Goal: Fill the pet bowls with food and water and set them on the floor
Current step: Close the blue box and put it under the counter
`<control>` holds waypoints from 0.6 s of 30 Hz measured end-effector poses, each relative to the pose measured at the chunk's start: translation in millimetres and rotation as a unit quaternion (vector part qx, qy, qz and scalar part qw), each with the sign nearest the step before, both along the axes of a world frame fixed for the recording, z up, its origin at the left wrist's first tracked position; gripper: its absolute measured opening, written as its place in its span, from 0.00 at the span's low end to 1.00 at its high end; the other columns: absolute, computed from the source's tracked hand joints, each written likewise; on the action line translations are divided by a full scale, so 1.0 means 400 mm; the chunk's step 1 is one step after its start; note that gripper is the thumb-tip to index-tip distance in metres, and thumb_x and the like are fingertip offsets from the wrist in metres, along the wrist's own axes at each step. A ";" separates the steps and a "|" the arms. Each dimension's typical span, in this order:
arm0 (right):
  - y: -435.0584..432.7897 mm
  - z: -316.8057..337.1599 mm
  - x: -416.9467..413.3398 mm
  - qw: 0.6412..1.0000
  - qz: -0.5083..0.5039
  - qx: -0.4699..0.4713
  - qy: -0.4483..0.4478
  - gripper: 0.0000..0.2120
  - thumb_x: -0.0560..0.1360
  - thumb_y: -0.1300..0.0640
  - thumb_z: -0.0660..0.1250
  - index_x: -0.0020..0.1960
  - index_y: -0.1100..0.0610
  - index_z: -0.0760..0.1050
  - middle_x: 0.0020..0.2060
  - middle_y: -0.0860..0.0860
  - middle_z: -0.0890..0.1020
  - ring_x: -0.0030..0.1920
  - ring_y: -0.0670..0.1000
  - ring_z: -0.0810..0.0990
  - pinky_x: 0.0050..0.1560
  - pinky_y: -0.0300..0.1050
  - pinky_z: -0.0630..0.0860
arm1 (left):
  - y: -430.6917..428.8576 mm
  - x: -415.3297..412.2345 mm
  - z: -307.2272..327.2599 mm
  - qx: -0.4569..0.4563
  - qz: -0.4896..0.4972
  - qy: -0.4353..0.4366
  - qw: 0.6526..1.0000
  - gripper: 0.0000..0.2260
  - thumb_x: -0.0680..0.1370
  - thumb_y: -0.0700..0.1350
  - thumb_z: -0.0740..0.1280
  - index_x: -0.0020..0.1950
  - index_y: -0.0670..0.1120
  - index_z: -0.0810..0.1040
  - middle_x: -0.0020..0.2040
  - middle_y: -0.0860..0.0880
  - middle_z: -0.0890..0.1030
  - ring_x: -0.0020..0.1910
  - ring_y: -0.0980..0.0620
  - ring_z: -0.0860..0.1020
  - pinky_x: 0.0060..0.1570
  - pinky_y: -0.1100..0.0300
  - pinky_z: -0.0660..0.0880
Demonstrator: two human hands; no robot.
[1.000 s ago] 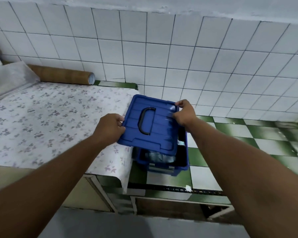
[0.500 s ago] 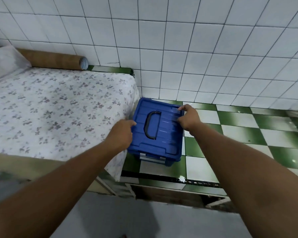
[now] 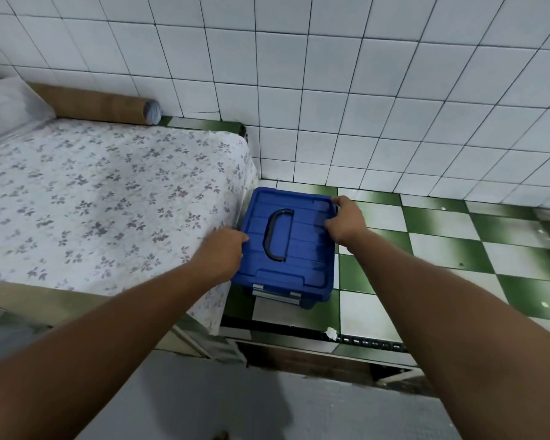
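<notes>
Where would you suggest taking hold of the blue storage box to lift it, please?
Probably by the dark handle, reached from straight above. It lies flat in the middle of the lid of the blue storage box, clear between the left hand and right hand, which rest on the lid's edges.

The blue lidded bin (image 3: 286,249) hides its contents, the left hand (image 3: 218,254) covers its left rim, and the cardboard tube (image 3: 92,104) is half-hidden at upper left.

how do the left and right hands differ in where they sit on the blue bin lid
The left hand rests at the lid's left edge, beside the floral cloth; the right hand curls over the far right corner. The left sits nearer the camera, the right farther back. Both press on the lid, neither on the black handle.
</notes>
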State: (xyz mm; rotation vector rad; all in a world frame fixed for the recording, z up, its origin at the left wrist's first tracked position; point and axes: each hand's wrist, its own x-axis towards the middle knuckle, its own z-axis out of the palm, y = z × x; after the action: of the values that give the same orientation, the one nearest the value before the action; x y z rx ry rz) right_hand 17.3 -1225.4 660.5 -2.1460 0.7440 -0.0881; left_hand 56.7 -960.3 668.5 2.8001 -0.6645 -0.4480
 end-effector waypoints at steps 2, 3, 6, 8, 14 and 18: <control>0.001 0.000 0.000 1.000 0.007 -0.016 0.013 0.29 0.74 0.67 0.66 0.75 0.59 0.67 0.67 0.57 0.75 0.63 0.58 0.77 0.62 0.45 0.74 | 0.000 0.000 -0.007 0.004 -0.007 -0.001 1.000 0.16 0.83 0.34 0.61 0.71 0.39 0.76 0.68 0.39 0.75 0.55 0.48 0.76 0.53 0.61 0.72; 0.002 0.001 0.000 1.000 0.010 -0.024 0.018 0.29 0.74 0.66 0.66 0.75 0.60 0.68 0.68 0.58 0.75 0.64 0.58 0.76 0.64 0.45 0.73 | 0.002 0.002 -0.011 0.005 -0.007 -0.002 1.000 0.17 0.83 0.34 0.62 0.72 0.40 0.75 0.67 0.39 0.75 0.57 0.47 0.77 0.56 0.59 0.74; 0.004 0.005 -0.002 0.998 0.018 -0.047 0.027 0.28 0.73 0.64 0.67 0.73 0.61 0.69 0.67 0.59 0.76 0.66 0.60 0.75 0.68 0.49 0.71 | 0.003 0.009 -0.022 0.017 -0.019 -0.001 1.000 0.18 0.82 0.33 0.63 0.71 0.40 0.75 0.67 0.39 0.75 0.60 0.43 0.77 0.61 0.54 0.75; 0.006 0.008 -0.004 0.997 0.020 -0.066 0.029 0.26 0.73 0.64 0.67 0.71 0.63 0.71 0.64 0.61 0.77 0.64 0.60 0.76 0.67 0.50 0.72 | 0.001 0.014 -0.023 0.019 -0.025 0.003 1.000 0.17 0.82 0.33 0.62 0.71 0.39 0.75 0.67 0.39 0.75 0.61 0.43 0.77 0.62 0.54 0.75; 0.008 -0.007 -0.025 0.993 0.038 -0.102 0.040 0.21 0.74 0.64 0.67 0.67 0.65 0.73 0.62 0.61 0.78 0.61 0.61 0.77 0.55 0.46 0.75 | -0.003 0.018 -0.026 0.024 -0.045 0.007 0.999 0.18 0.82 0.32 0.61 0.71 0.39 0.75 0.64 0.38 0.77 0.57 0.43 0.78 0.59 0.52 0.76; 0.000 -0.010 -0.012 0.988 0.053 -0.130 0.062 0.16 0.72 0.63 0.68 0.59 0.64 0.77 0.53 0.61 0.81 0.53 0.61 0.79 0.55 0.51 0.79 | 0.000 0.021 -0.033 0.037 -0.052 0.029 0.998 0.14 0.81 0.30 0.61 0.65 0.37 0.78 0.55 0.40 0.78 0.52 0.43 0.79 0.54 0.51 0.77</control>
State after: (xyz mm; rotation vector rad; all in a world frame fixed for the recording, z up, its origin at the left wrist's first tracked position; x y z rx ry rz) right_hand 12.5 -1225.5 656.4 -2.4535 0.7197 0.0066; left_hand 65.3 -960.4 655.2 2.8189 -0.7989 -0.5826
